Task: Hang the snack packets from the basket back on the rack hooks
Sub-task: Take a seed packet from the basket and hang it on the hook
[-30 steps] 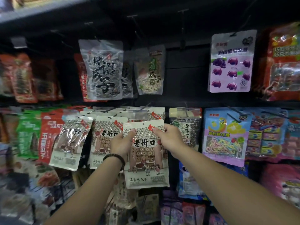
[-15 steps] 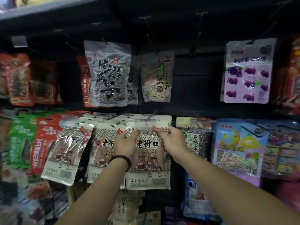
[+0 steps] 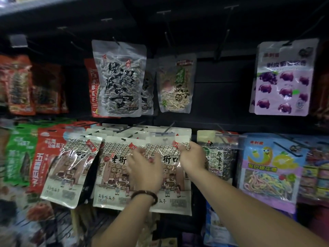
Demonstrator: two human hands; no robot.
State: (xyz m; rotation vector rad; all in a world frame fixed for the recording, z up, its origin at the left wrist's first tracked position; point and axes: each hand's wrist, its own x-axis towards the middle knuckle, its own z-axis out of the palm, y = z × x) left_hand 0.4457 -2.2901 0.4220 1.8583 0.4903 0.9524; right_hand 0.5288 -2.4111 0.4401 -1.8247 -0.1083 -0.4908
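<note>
A cream snack packet (image 3: 171, 177) printed with an old street scene hangs at the front of a row of the same packets, under a black rack hook (image 3: 168, 129). My right hand (image 3: 193, 157) pinches its top right corner, thumb on the front. Lower down, my left hand (image 3: 144, 170), with a dark bead bracelet on the wrist, lies blurred over the packet's left side with its fingers spread and loose. Two more rows of the same cream packets (image 3: 114, 175) hang to the left. The basket is out of view.
Above hang clear seed packets (image 3: 121, 81) and a smaller one (image 3: 175, 86), beside bare black hooks (image 3: 222, 43). A purple sweets packet (image 3: 283, 81) hangs upper right. A dark seed packet (image 3: 219, 157) and a blue candy packet (image 3: 270, 168) hang right of my hand. Red and green packets (image 3: 44, 157) fill the left.
The cream packet went up and back against the row on its hook. My left hand let go of the top left corner and slid down. My right hand kept its pinch.
</note>
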